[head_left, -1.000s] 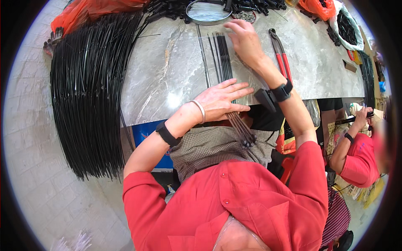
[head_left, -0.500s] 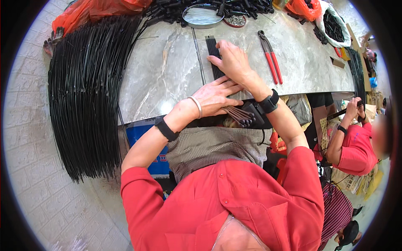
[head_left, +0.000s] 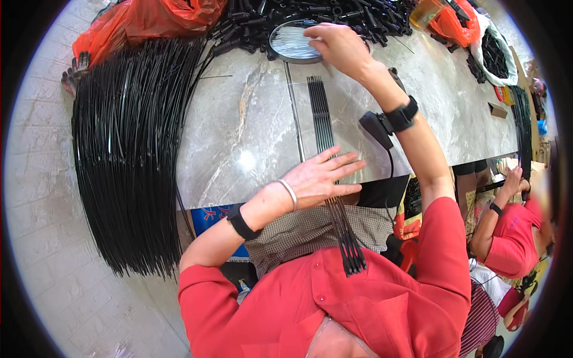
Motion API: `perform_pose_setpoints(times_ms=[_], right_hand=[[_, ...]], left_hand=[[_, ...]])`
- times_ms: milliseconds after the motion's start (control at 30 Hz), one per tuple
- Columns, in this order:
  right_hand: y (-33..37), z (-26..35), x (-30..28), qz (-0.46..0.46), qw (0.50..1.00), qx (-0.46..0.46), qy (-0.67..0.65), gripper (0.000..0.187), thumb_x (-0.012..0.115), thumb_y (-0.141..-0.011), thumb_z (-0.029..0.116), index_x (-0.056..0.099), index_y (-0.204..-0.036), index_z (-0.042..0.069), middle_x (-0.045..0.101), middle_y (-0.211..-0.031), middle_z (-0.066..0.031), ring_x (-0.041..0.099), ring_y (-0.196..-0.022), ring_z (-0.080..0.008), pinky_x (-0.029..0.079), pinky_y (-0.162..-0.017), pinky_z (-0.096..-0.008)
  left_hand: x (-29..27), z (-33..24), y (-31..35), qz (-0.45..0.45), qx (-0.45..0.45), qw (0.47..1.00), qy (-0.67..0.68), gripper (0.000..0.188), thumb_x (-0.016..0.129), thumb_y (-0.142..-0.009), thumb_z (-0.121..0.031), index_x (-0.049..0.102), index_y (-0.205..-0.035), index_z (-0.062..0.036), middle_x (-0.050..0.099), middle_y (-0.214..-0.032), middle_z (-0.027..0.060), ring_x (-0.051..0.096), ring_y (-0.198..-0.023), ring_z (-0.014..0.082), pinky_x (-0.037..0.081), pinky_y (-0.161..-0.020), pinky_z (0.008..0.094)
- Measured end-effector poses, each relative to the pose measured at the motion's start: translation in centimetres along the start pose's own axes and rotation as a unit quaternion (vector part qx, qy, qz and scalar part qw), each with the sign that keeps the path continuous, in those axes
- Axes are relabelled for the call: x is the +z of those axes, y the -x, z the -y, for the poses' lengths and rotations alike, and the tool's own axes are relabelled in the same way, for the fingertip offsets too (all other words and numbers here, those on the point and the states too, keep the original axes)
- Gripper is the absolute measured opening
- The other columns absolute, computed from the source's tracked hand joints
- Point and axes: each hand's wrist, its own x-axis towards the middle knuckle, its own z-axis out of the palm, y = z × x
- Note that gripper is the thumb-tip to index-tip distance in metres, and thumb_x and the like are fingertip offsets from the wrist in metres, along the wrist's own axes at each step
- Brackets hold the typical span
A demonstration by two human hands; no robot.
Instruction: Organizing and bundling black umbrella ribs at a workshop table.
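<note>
My left hand [head_left: 325, 177] lies flat with fingers spread across a row of thin black rods [head_left: 323, 122]. The rods lie side by side on the stone-patterned table; their near, knobbed ends reach past its edge towards my red shirt. Farther off, my right hand [head_left: 346, 52] is over the right side of a round metal tin [head_left: 290, 55] of thin silvery pins. Its thumb and forefinger are slightly apart above the pins, and nothing shows between them. A black box-shaped device [head_left: 376, 127] with a cable sits by my right wrist strap.
A large sheaf of long black rods [head_left: 128, 161] hangs over the table's left edge. Black tubular parts [head_left: 352, 11] are heaped along the back. Red plastic bags [head_left: 155, 24] and a white sack [head_left: 495, 53] stand at the sides. A co-worker [head_left: 513, 230] sits at right.
My right hand has left the rods and moved away to the pin tin. My left hand has shifted nearer and opened out over the rods, which now extend farther towards me.
</note>
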Motion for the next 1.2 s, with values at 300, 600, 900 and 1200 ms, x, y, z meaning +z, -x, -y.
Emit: perform_pose_setpoints(times_ms=[300, 600, 900, 1200], right_hand=[[-2.0, -0.2, 2.1, 0.057, 0.996, 0.045, 0.047, 0.01, 0.062, -0.08, 0.015, 0.066, -0.081, 0.006, 0.062, -0.088, -0.0102, 0.062, -0.086, -0.0308, 0.05, -0.074, -0.0414], [-1.2, 0.2, -3.1, 0.034, 0.983, 0.082, -0.162, 0.022, 0.063, -0.082, 0.009, 0.064, -0.1, -0.004, 0.061, -0.097, -0.0233, 0.064, -0.071, -0.0311, 0.049, -0.064, -0.0378], [6.6, -0.9, -2.6, 0.044, 0.996, -0.003, 0.074, 0.01, 0.06, -0.082, 0.007, 0.068, -0.088, 0.005, 0.064, -0.085, -0.0085, 0.058, -0.09, -0.0291, 0.048, -0.08, -0.0393], [7.7, -0.4, -0.8, 0.023, 0.99, 0.06, 0.128, 0.018, 0.055, -0.083, 0.013, 0.071, -0.09, 0.017, 0.065, -0.092, -0.0016, 0.059, -0.098, -0.024, 0.045, -0.079, -0.0438]], left_hand=[[-0.6, 0.1, -0.2, 0.026, -0.001, 1.0, -0.007, 0.059, 0.066, -0.074, -0.019, 0.052, -0.13, -0.0221, 0.034, -0.15, 0.009, 0.033, -0.138, 0.0283, 0.025, -0.114, 0.0482], [-0.7, 0.1, -0.3, 0.027, -0.002, 1.0, 0.001, 0.057, 0.065, -0.076, -0.016, 0.052, -0.131, -0.0236, 0.034, -0.15, 0.0082, 0.033, -0.138, 0.028, 0.024, -0.115, 0.0482], [-0.8, 0.0, -0.3, 0.037, -0.018, 0.999, 0.004, 0.049, 0.062, -0.081, -0.017, 0.055, -0.129, -0.0259, 0.034, -0.151, 0.0049, 0.031, -0.14, 0.0251, 0.025, -0.115, 0.0467], [-0.9, -0.1, -0.4, 0.039, -0.021, 0.999, 0.004, 0.051, 0.062, -0.08, -0.016, 0.055, -0.129, -0.0267, 0.034, -0.151, 0.0046, 0.03, -0.14, 0.0247, 0.026, -0.114, 0.0462]])
